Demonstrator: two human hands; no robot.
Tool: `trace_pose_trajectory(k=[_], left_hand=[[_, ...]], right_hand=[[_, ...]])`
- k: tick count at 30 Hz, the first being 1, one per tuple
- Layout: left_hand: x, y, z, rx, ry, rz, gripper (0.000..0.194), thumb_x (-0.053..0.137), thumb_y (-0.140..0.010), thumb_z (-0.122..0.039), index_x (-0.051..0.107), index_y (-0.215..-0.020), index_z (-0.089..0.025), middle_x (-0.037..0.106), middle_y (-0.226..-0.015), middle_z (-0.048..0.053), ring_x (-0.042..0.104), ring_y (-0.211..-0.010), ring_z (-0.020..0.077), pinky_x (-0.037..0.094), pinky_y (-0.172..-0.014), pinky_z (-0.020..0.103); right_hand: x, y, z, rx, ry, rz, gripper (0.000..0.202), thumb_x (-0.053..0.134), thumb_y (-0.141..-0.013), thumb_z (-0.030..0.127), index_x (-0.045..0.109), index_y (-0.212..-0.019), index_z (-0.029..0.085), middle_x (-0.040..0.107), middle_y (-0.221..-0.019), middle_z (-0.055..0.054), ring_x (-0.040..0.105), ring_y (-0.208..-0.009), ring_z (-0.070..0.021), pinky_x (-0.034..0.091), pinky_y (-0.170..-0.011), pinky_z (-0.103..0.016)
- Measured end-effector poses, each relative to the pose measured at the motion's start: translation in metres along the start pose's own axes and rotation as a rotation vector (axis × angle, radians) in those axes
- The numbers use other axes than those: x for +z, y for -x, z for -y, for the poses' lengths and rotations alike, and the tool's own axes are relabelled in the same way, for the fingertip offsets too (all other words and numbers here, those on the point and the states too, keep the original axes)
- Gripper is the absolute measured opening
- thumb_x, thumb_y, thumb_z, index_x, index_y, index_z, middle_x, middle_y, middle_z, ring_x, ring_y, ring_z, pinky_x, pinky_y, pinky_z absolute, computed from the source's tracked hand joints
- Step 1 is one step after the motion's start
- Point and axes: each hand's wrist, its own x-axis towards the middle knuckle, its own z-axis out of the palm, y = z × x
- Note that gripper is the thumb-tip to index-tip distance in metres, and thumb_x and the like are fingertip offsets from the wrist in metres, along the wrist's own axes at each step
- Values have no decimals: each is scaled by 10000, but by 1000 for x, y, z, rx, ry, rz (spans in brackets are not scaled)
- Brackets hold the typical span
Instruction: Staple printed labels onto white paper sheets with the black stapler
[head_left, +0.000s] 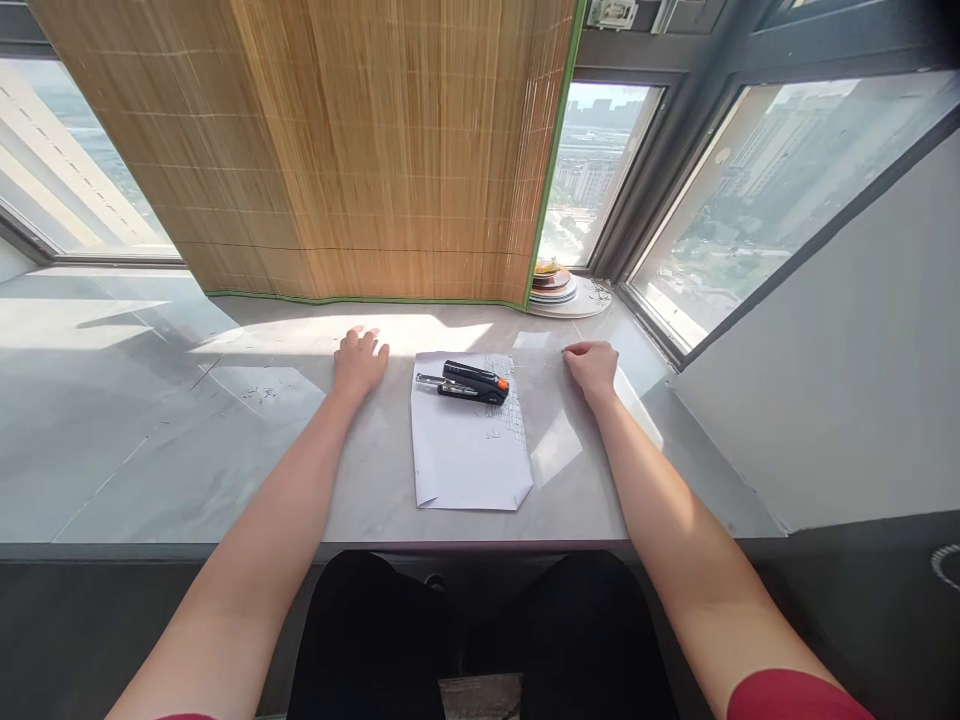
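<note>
My left hand lies on the pale stone sill, fingers spread, left of the paper, holding nothing. To the right of the paper, my right hand rests on the sill with its fingers closed; a tiny dark bit shows at the fingertips, too small to name. Between my hands lies a sheet or stack of white paper with folded lower corners. Rows of staples cover its right side. Across its upper part sits a black stapler with an orange piece, its metal magazine exposed and apart from the top arm.
A bamboo blind with green edging hangs over the back of the sill. A stack of plates stands at its right end. Loose small bits are scattered at left. Something white and flat lies beside my right wrist. Windows border the corner.
</note>
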Motion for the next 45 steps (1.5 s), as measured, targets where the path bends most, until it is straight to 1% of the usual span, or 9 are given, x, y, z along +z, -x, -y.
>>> trace_pose_trajectory(k=[4, 7, 11, 15, 18, 22, 26, 33, 45], left_hand=[[1, 0, -1, 29, -100, 161, 429, 460, -1010, -288, 647, -1388, -210, 564, -1561, 160, 470, -1450, 383, 392, -1154, 570], [-3, 1, 0, -2, -48, 70, 287, 514, -971, -237, 740, -1147, -224, 720, -1309, 133, 602, -1264, 360, 475, -1047, 494], [-3, 2, 3, -19, 56, -7, 83, 622, -900, -193, 698, -899, -228, 749, -1034, 95, 667, -1024, 302, 500, -923, 424], [2, 0, 5, -12, 260, -9, 242, 625, -873, -138, 675, -1087, -240, 711, -1002, 55, 656, -835, 221, 498, -780, 347], [4, -3, 4, 63, 327, -68, 188, 576, -907, -172, 716, -1025, -215, 663, -1026, 75, 639, -809, 204, 499, -772, 342], [2, 0, -6, 135, 484, -72, 187, 492, -966, -228, 677, -948, -208, 652, -886, 49, 587, -692, 177, 457, -677, 320], [-2, 11, -23, 239, 627, 90, 172, 455, -1001, -255, 577, -885, -221, 503, -669, -20, 419, -567, 146, 340, -583, 300], [-2, 23, -41, 355, 840, 360, 330, 388, -1080, -428, 456, -827, -227, 417, -695, -16, 338, -588, 140, 292, -545, 298], [-8, 27, -45, 667, 619, 338, 224, 740, -927, -420, 823, -979, -219, 513, -715, -14, 385, -581, 107, 320, -560, 283]], right_hand=[[4, 0, 2, -6, 48, 13, 275, 630, -743, 210, 853, -891, 149, 806, -846, -107, 759, -926, -301, 549, -984, -393], [0, 2, 14, -94, 42, -75, 272, 608, -759, 202, 838, -895, 151, 788, -858, -106, 731, -909, -296, 518, -1022, -445], [-2, 27, 53, -389, -110, -186, 237, 584, -853, 248, 803, -921, 189, 719, -859, -86, 641, -824, -260, 534, -906, -448], [8, 73, 92, -768, -347, 273, 274, 573, -1012, 405, 774, -1104, 243, 694, -971, -82, 638, -916, -249, 551, -864, -413], [19, 90, 99, -913, -356, 660, 485, 700, -963, 515, 665, -1379, 268, 662, -1229, -105, 653, -1075, -266, 566, -903, -403], [31, 85, 88, -841, -301, 725, 565, 748, -927, 447, 605, -1440, 257, 690, -1262, -100, 674, -1094, -270, 562, -907, -397], [34, 76, 82, -810, -295, 711, 365, 739, -913, 379, 714, -1246, 231, 758, -1119, -71, 696, -1021, -256, 541, -927, -395], [34, 70, 79, -735, -329, 713, 362, 770, -878, 373, 756, -1210, 231, 776, -1112, -62, 705, -993, -252, 540, -911, -386], [33, 67, 79, -727, -347, 731, 393, 775, -873, 392, 765, -1229, 226, 786, -1136, -64, 706, -1010, -252, 533, -907, -376]])
